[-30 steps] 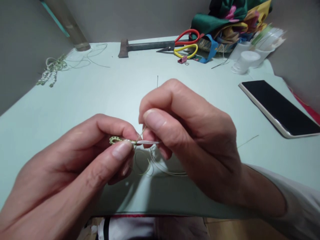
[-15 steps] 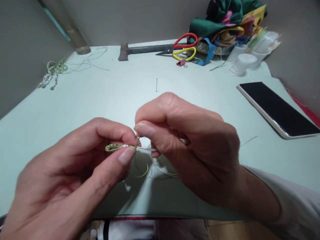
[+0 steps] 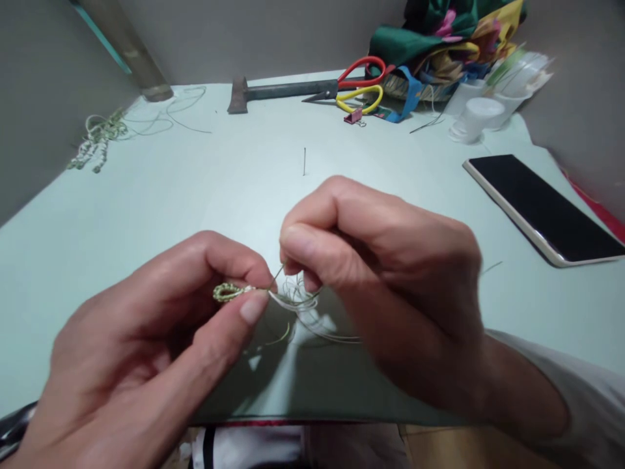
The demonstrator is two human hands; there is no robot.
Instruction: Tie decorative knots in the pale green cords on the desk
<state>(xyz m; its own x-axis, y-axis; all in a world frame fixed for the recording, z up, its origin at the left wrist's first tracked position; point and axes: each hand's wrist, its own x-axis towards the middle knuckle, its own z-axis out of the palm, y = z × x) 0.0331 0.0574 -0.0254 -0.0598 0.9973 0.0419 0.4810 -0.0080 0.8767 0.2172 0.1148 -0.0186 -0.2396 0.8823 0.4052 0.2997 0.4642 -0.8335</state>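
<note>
A small green-and-white knotted cord loop [image 3: 225, 292] is pinched between the thumb and forefinger of my left hand [image 3: 176, 332]. Its looped end sticks out to the left of the thumb. From the pinch a thin green thread [image 3: 276, 276] runs up to my right hand [image 3: 371, 280], whose thumb and forefinger are closed on it. White cords [image 3: 288, 303] trail rightward from the loop, passing below the right hand. A loose tangle of thread [image 3: 295, 286] shows between the hands. The right hand's lower fingers are curled and partly hidden.
Scissors [image 3: 361, 98] with red and yellow handles lie at the back by a hammer-like tool [image 3: 239, 96] and a binder clip [image 3: 354, 117]. A pin [image 3: 305, 161] lies mid-table. Knotted cords [image 3: 100, 140] are back left, a phone [image 3: 547, 208] right, colourful fabric [image 3: 430, 45] and plastic containers [image 3: 481, 117] back right.
My right hand has moved a little right, drawing the green thread out from my left hand. More of the thread and slack white cord now shows between them. The view has shifted slightly.
</note>
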